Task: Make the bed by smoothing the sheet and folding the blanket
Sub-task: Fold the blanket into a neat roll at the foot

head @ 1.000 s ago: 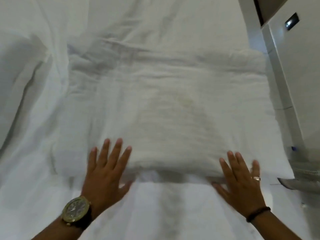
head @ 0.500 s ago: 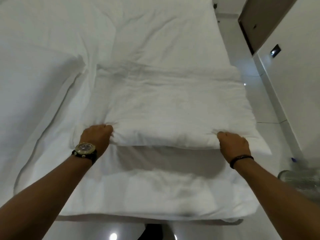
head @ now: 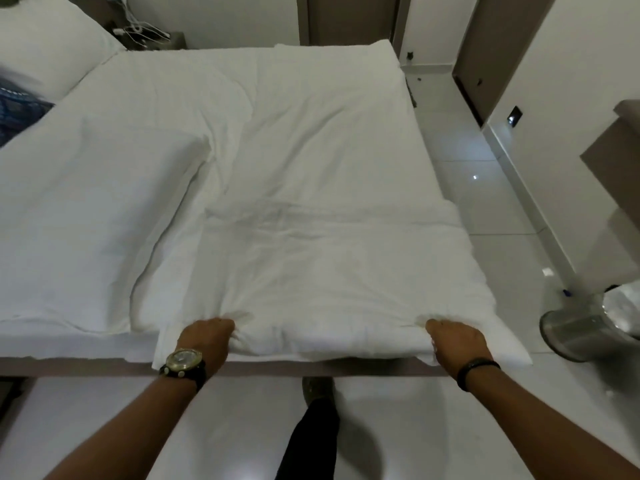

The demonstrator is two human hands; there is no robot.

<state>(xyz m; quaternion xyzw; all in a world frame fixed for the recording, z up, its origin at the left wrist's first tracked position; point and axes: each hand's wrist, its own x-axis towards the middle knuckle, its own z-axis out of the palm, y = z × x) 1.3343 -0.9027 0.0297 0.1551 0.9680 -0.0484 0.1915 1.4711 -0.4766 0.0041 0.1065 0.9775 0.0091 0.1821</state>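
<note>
A: What lies around the folded blanket (head: 311,271)?

B: A white pillow (head: 97,216) sits just beside it on the left part of the bed, a second pillow (head: 45,46) is at the far left corner, and something dark blue (head: 17,112) shows at the left edge, too blurred to tell. On the glossy tiled floor (head: 485,209) off the bed's right side stands a shiny metal bin (head: 588,327), near the blanket's right corner. Cables (head: 138,31) trail on a surface past the far edge.

A: And the blanket itself?

B: White, thick and soft-looking, creased, folded into a rough rectangle. It rests on the white sheet (head: 311,116) at the bed's near edge, toward the right side, with its near hem overhanging the edge.

A: The hands?

B: The left hand (head: 206,339), with a round-faced watch (head: 183,362) on the wrist, is clenched around the near hem. The right hand (head: 455,342), with a dark band (head: 478,370) on its wrist, grasps the same hem near the right corner. Fabric bunches at both grips.

A: Anything in the way?

B: The sheet beyond the blanket is wrinkled but bare to the far edge.
</note>
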